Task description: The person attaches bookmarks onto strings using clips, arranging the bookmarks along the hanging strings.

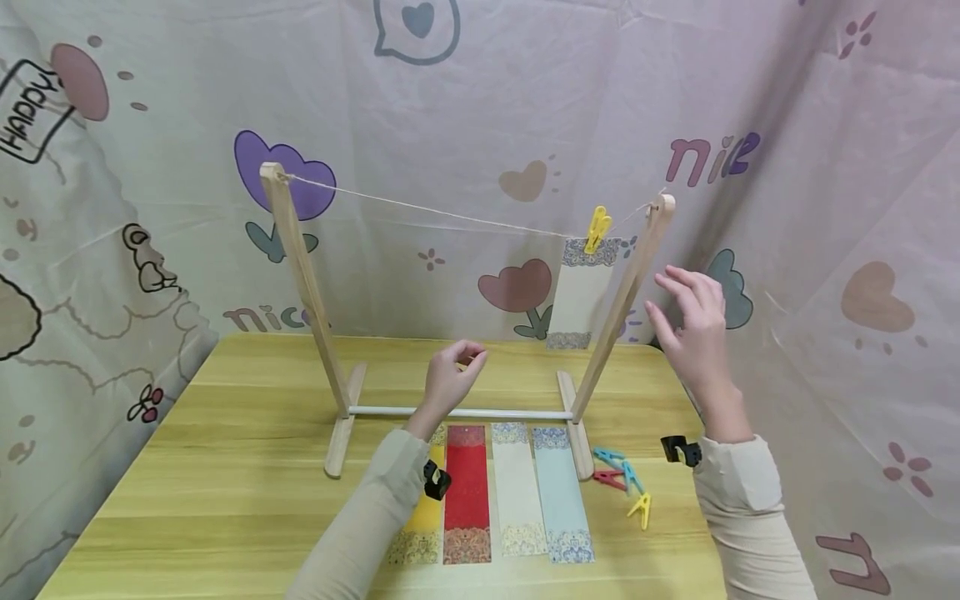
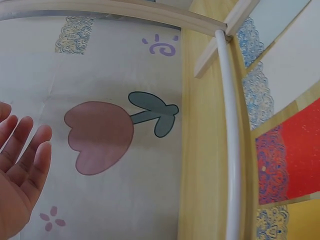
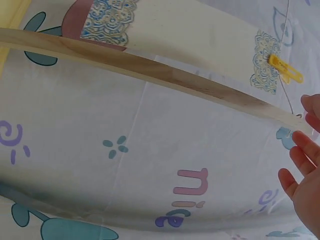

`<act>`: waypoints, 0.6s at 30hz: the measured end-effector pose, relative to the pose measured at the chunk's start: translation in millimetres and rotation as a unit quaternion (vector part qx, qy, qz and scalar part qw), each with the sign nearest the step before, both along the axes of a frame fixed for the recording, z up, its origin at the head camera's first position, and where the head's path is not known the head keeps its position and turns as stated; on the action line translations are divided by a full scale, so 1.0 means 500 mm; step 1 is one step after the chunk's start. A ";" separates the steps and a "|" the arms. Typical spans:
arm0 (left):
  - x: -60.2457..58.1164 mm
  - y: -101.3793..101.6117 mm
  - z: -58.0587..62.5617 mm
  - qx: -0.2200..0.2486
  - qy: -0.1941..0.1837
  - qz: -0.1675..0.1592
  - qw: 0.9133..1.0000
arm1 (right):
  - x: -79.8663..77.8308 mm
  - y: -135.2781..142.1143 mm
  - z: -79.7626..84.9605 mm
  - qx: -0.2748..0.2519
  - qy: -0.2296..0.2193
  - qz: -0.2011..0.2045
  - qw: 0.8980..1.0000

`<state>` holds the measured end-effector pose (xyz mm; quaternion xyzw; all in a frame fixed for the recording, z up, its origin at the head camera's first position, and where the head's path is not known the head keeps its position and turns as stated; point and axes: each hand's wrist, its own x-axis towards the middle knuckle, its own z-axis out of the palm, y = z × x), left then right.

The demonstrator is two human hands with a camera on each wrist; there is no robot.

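In the head view, a cream paper strip [image 1: 581, 300] hangs from a string [image 1: 420, 206] at the right end of a wooden rack, its patterned top pinched by a yellow clip [image 1: 597, 230] just left of the right post [image 1: 622, 304]. The right hand [image 1: 693, 333] is raised to the right of that post, its fingers slack and slightly spread, grasping nothing. The left hand [image 1: 450, 377] is held above the white crossbar [image 1: 487, 413], between the posts, its fingers loosely bent and free. On the near part of the wooden surface [image 1: 202, 450] lie, from left to right, a yellow strip [image 1: 427, 512], a red strip [image 1: 467, 483], a second cream strip [image 1: 517, 492] and a pale blue strip [image 1: 562, 496]. To their right, blue, red and yellow clips [image 1: 632, 477] lie in a loose group. In the left wrist view, the left hand's fingers are relaxed, apart from the crossbar and the flat strips. In the right wrist view, the right hand's slack fingers are near the right post's top end, and the yellow clip sits on the hanging strip's patterned end, at the string.
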<state>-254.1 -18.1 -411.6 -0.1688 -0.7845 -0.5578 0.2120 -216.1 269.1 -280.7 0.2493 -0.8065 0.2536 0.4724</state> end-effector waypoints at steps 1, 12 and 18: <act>0.001 -0.001 -0.002 0.001 -0.001 0.002 1.000 | 0.001 0.000 -0.002 -0.001 -0.001 -0.001 1.000; 0.007 -0.019 -0.037 0.004 -0.003 0.003 1.000 | 0.011 0.009 -0.041 -0.002 -0.006 -0.010 1.000; 0.011 -0.028 -0.057 0.009 -0.018 0.010 1.000 | 0.018 0.016 -0.073 0.000 -0.004 -0.005 1.000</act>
